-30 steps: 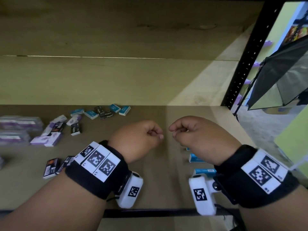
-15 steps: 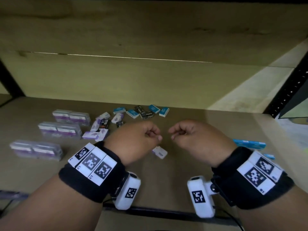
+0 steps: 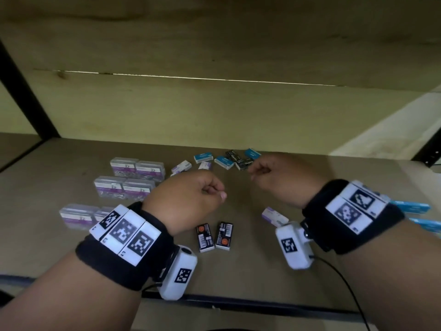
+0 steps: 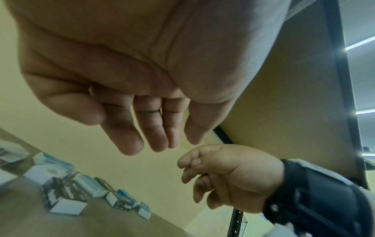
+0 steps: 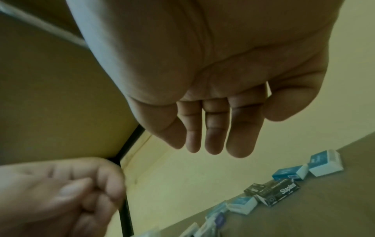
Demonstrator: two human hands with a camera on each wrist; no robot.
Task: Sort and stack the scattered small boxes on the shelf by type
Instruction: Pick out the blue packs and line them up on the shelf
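Both hands, left hand [image 3: 188, 199] and right hand [image 3: 279, 180], still hover loosely curled, holding nothing; the view has swung left, revealing more scattered boxes [image 3: 224, 161] on the shelf [image 3: 310, 283], sorting unstarted.

Stockroom: metal-framed shelf [image 3: 310, 187] holding staple boxes [image 3: 224, 162]

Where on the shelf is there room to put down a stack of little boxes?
The brown shelf board is bare to the right of the right hand, up to the long blue boxes at the right edge. The front left corner, below the clear plastic cases, is bare too. It is crowded at the back, around the small blue boxes and black boxes.
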